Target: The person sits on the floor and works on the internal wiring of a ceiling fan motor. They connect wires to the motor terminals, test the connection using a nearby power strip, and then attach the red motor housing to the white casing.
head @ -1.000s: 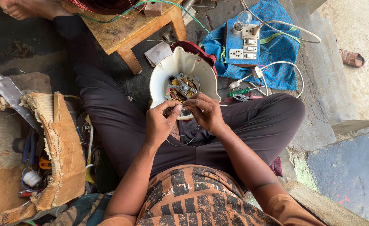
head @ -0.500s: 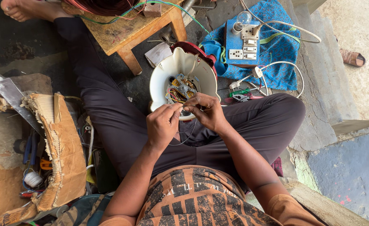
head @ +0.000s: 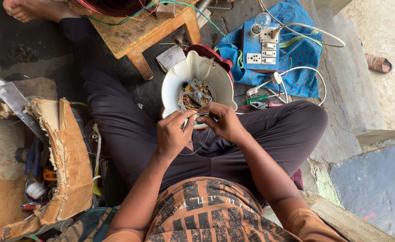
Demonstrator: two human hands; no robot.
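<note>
Pinching thin wires (head: 200, 115), left hand (head: 174, 132), right hand (head: 222, 122) (fingers pressed together), white housing (head: 197, 74), switchboard (head: 261, 49) beyond

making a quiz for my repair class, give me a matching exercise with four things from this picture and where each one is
Things:
1. cream plastic appliance housing with exposed motor
2. blue switch board with white sockets
3. torn brown cardboard box
4. small wooden stool

Places:
A. on the blue cloth, upper right
B. far left, beside the person's leg
C. just beyond the left hand and right hand
D. top centre, left of the housing

Pairs: 1-C, 2-A, 3-B, 4-D
</note>
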